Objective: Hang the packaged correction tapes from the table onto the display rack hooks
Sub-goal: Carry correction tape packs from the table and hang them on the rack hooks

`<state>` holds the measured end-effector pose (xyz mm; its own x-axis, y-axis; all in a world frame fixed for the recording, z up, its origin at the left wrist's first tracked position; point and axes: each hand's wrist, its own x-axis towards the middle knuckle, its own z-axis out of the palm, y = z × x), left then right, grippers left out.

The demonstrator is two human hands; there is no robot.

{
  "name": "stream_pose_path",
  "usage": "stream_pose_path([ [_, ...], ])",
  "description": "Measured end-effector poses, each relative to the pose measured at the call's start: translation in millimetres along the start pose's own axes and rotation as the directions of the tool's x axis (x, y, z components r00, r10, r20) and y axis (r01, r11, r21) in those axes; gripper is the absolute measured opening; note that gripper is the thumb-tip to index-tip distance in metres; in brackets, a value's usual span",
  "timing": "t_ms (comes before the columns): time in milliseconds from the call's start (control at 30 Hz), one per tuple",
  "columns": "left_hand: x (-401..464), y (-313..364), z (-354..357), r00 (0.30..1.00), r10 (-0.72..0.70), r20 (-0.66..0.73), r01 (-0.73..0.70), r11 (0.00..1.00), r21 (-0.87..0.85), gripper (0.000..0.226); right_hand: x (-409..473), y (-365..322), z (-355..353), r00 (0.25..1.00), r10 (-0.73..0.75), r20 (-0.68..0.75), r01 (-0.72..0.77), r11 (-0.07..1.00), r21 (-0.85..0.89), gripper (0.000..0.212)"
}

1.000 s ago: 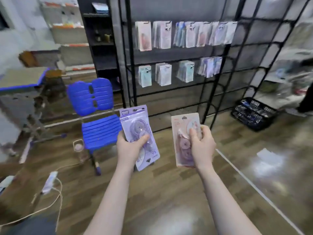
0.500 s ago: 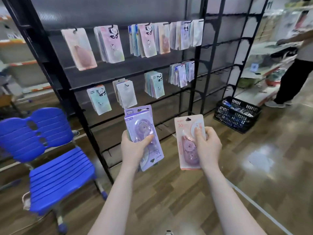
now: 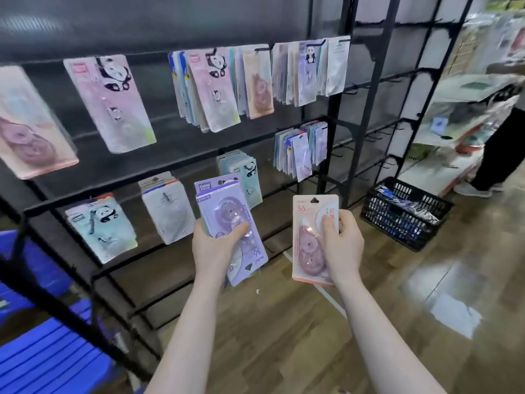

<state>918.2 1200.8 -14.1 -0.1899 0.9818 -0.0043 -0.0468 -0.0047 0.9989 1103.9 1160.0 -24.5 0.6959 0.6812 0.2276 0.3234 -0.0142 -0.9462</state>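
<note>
My left hand (image 3: 216, 245) grips a small stack of purple packaged correction tapes (image 3: 224, 209), thumb across the front blister. A single pink packaged correction tape (image 3: 308, 237) stands upright in my right hand (image 3: 342, 245), which holds it by its right edge. Both packs are held just in front of the black display rack (image 3: 338, 109). Its hooks carry two rows of hanging tape packs, among them a pink pack (image 3: 110, 100) above and a teal panda pack (image 3: 102, 226) below. Bare hooks (image 3: 352, 89) stick out on the rack's right section.
A black plastic basket (image 3: 403, 214) with goods sits on the wooden floor at the right of the rack. A person (image 3: 500, 143) stands by white shelves at the far right. A blue chair (image 3: 42, 354) is at the lower left, behind the rack's slanted bar.
I have come closer to the rack and turned right; the chair slid off to the lower left. Both hands keep their packs, now nearer the lower row of hooks.
</note>
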Motion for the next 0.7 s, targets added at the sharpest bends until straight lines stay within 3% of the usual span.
stream_pose_path([
  [300,74.1,-21.4,93.2,0.975,-0.007,-0.222,0.015,0.999,0.033,0.044,144.7,33.7,43.4,0.977,-0.083,0.198,0.074,0.996,0.053,0.024],
  [500,91.1,-30.5,108.3,0.902,-0.051,-0.428,0.060,0.998,0.006,0.042,194.5,36.6,98.7,0.862,-0.177,0.476,0.115,0.981,0.155,0.023],
  [700,95.0,-29.2,86.6,0.817,-0.061,-0.573,0.081,0.997,0.010,0.040,187.2,35.3,147.6,0.743,-0.196,0.640,0.073,0.974,0.213,0.015],
])
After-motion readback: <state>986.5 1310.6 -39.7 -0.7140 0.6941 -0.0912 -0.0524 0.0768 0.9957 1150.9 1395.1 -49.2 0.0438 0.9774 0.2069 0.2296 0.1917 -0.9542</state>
